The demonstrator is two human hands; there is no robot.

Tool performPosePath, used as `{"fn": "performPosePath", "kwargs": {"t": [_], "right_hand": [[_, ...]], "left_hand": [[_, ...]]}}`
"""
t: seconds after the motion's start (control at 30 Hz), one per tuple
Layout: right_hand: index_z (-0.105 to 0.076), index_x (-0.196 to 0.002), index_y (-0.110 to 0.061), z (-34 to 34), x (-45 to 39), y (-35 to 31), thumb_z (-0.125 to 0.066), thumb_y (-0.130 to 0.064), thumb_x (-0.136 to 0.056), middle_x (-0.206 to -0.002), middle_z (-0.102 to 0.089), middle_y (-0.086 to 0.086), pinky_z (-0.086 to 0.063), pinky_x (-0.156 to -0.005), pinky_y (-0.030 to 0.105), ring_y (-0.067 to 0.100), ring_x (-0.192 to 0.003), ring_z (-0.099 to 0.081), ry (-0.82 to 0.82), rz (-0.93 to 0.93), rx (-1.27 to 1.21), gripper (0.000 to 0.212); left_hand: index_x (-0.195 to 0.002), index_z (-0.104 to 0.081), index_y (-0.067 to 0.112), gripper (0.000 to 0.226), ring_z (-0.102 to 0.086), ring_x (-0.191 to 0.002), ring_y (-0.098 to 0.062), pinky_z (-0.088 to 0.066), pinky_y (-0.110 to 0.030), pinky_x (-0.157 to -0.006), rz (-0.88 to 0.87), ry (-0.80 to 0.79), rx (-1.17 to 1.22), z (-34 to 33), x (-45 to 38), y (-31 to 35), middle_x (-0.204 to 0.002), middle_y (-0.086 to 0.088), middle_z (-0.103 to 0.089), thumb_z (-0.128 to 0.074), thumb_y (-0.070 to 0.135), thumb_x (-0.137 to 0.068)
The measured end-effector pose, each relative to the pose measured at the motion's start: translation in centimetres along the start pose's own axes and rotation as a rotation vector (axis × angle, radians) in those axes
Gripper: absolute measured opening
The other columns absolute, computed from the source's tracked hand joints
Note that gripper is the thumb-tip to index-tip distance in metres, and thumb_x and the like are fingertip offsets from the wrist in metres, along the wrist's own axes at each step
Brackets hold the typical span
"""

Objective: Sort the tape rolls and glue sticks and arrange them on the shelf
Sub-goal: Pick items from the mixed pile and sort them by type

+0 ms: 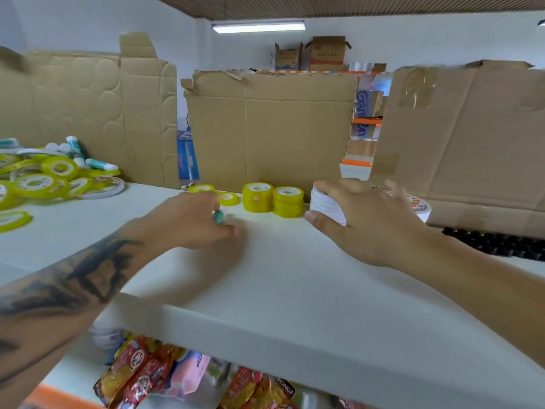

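Left hand (194,219) pinches glue stick (218,216); right hand (365,219) grips white tape stack (326,206) mid-shelf (265,290)

Tape rolls and glue sticks on the white shelf (295,276)

Two stacks of yellow tape rolls (272,197) stand side by side near the back, with two single yellow rolls (228,198) lying flat just to their left. A stack of white tape rolls (327,206) stands upright right of them. An unsorted heap of yellow rolls and teal-and-white glue sticks (56,169) lies far left. A small teal glue stick (218,216) shows mid-shelf.
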State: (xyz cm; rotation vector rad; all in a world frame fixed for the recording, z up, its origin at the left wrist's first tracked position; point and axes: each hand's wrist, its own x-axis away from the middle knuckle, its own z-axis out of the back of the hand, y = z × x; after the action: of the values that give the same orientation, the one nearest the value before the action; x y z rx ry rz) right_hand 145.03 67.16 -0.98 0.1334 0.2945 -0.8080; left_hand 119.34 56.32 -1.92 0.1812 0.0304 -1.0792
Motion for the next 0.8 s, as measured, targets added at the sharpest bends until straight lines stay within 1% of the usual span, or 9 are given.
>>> {"fn": "performPosePath", "kwargs": {"t": [0.1,0.23,0.33,0.4,0.5,0.57,0.63,0.7,0.8], "right_hand": [[-0.028,-0.146,-0.046,0.0,0.6,-1.3,-0.023,-0.075,-0.094,-0.152,-0.043,-0.014,-0.020,-0.115,0.054,0.020,-0.139,-0.041,-0.018,0.078,-0.043,0.060],[-0.032,-0.146,-0.045,0.4,1.4,-2.6,-0.029,-0.068,-0.097,-0.143,-0.049,-0.013,-0.024,-0.112,0.047,0.016,-0.134,-0.045,0.012,0.167,-0.094,0.054],[-0.041,-0.141,-0.042,1.1,1.8,-3.0,-0.036,-0.064,-0.097,-0.134,-0.057,-0.012,-0.034,-0.108,0.046,0.016,-0.125,-0.052,0.059,0.188,-0.198,0.050],[-0.046,-0.137,-0.040,1.4,2.0,-3.2,-0.044,-0.061,-0.097,-0.130,-0.060,-0.012,-0.040,-0.105,0.045,0.015,-0.121,-0.055,0.088,0.185,-0.302,0.046],[-0.052,-0.127,-0.043,1.7,2.1,-3.4,-0.054,-0.056,-0.096,-0.116,-0.064,-0.018,-0.045,-0.091,0.030,0.006,-0.111,-0.059,0.154,0.103,-0.523,0.034],[-0.055,-0.119,-0.042,2.0,2.4,-3.7,-0.060,-0.051,-0.096,-0.104,-0.066,-0.021,-0.043,-0.082,0.015,-0.003,-0.102,-0.060,0.240,0.043,-0.657,0.025],[-0.058,-0.119,-0.038,2.6,2.9,-4.0,-0.064,-0.046,-0.095,-0.096,-0.068,-0.021,-0.042,-0.077,0.007,-0.006,-0.097,-0.062,0.332,0.000,-0.774,0.026],[-0.060,-0.120,-0.036,3.2,3.6,-4.3,-0.068,-0.041,-0.094,-0.092,-0.070,-0.018,-0.044,-0.078,0.007,-0.005,-0.095,-0.064,0.399,-0.026,-0.860,0.028],[-0.063,-0.116,-0.035,3.5,4.8,-4.2,-0.070,-0.034,-0.095,-0.091,-0.073,-0.014,-0.052,-0.082,0.023,0.002,-0.093,-0.069,0.449,-0.035,-0.880,0.023]], "left_hand": [[-0.118,-0.065,0.020,0.036,-0.064,-0.095,-0.027,-0.052,-0.033,-0.079,0.017,0.028,0.028,-0.6,-0.1,-0.3,-0.096,-0.004,-0.070,-0.061,0.048,-0.095],[-0.107,-0.071,0.029,0.025,-0.068,-0.079,-0.022,-0.055,-0.032,-0.069,0.015,0.084,0.254,-0.5,1.4,0.1,-0.094,-0.001,-0.073,-0.068,0.049,-0.092],[-0.103,-0.074,0.025,0.014,-0.069,-0.065,-0.017,-0.060,-0.042,-0.068,-0.015,0.100,0.618,-0.2,2.9,1.0,-0.084,-0.006,-0.075,-0.073,0.034,-0.092],[-0.108,-0.075,0.021,0.016,-0.067,-0.066,-0.018,-0.060,-0.044,-0.070,-0.042,0.064,0.918,0.2,3.9,1.8,-0.085,-0.012,-0.074,-0.074,0.027,-0.093],[-0.112,-0.074,0.009,0.020,-0.065,-0.069,-0.021,-0.060,-0.034,-0.070,-0.090,-0.012,1.304,1.1,5.2,3.7,-0.089,-0.012,-0.071,-0.073,0.015,-0.093],[-0.112,-0.074,0.006,0.021,-0.066,-0.071,-0.022,-0.063,-0.034,-0.073,-0.132,-0.091,1.483,1.6,5.9,4.8,-0.089,-0.013,-0.070,-0.072,0.012,-0.091],[-0.110,-0.075,0.006,0.026,-0.071,-0.076,-0.027,-0.064,-0.037,-0.078,-0.171,-0.185,1.600,1.8,6.4,5.8,-0.092,-0.019,-0.071,-0.074,0.013,-0.085],[-0.111,-0.075,0.006,0.035,-0.074,-0.084,-0.033,-0.064,-0.040,-0.080,-0.200,-0.275,1.659,1.6,6.8,6.8,-0.097,-0.023,-0.073,-0.075,0.016,-0.078],[-0.113,-0.073,0.006,0.031,-0.074,-0.088,-0.036,-0.063,-0.041,-0.080,-0.274,-0.367,1.675,0.8,7.4,8.5,-0.097,-0.021,-0.074,-0.072,0.013,-0.083]]}}
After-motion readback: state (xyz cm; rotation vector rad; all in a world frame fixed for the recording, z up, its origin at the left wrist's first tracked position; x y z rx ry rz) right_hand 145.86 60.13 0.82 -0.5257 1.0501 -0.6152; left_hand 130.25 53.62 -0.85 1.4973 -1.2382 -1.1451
